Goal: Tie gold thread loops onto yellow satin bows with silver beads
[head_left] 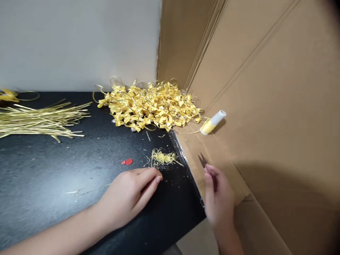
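Thumb and forefinger of my left hand (135, 193) are pinched together low over the black table, just below a tangle of yellow thread scraps (164, 157). Whatever sits between those fingertips is hidden or too small to name. Over the cardboard to the right, my right hand (220, 200) is closed around small thread snips (203, 160), their dark pointed blades slightly apart and aimed up and away from me. A pile of yellow ribbon bows (154, 106) with wire loops and small silvery balls lies beyond both hands.
A cone of yellow thread (213, 122) stands tilted on the cardboard (278, 106), which rises like a wall on the right. Gold wire strips (42, 120) lie at the left. Two joined red discs (128, 162) rest on the black table (87, 163) among crumbs and loose thread ends.
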Demonstrator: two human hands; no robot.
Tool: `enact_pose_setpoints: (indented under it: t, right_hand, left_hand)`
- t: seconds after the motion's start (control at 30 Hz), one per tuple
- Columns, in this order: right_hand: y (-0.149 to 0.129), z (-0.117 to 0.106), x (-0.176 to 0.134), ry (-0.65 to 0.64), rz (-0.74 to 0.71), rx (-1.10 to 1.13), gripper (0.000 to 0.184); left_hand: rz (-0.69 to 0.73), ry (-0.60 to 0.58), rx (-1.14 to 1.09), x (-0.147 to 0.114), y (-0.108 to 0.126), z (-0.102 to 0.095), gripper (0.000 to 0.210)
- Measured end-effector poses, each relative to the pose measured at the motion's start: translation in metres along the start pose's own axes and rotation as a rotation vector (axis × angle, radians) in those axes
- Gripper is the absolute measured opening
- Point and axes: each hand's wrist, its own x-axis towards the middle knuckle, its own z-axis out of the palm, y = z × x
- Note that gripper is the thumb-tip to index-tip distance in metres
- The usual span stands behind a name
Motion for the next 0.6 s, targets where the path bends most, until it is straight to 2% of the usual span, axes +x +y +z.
enact_pose_setpoints:
  t: [0.1,0.2,0.33,0.43,0.47,0.5,0.53,0.6]
  right_hand:
    - [0.027,-0.013,0.023,0.041,-0.225,-0.345,0.045]
    - [0.046,-0.017,0.034,0.074,-0.369,-0.511,0.051]
    - [0.045,-0.017,0.041,0.110,-0.372,-0.552,0.052]
    - [0.015,-0.007,0.042,0.108,-0.357,-0.385,0.052]
    - [0.000,0.000,0.039,0.044,-0.331,-0.258,0.051]
    - [-0.017,0.008,0.033,-0.110,-0.259,-0.099,0.048]
    - [-0.034,0.017,0.024,-0.354,-0.132,0.081,0.047]
    - [-0.069,0.039,0.001,-1.003,0.250,0.376,0.055]
  left_hand:
    - [0.013,-0.013,-0.016,-0.010,0.004,-0.004,0.025]
    - [0.036,-0.021,-0.050,-0.019,0.012,-0.005,0.026]
    - [0.094,-0.013,-0.076,-0.032,0.025,-0.005,0.025]
    - [0.172,-0.009,-0.069,-0.042,0.033,-0.003,0.023]
    - [0.198,-0.001,-0.055,-0.046,0.035,-0.001,0.022]
    - [0.220,0.018,-0.029,-0.049,0.035,0.002,0.021]
    - [0.248,0.041,-0.001,-0.053,0.035,0.007,0.020]
    - [0.312,0.138,0.049,-0.062,0.031,0.019,0.024]
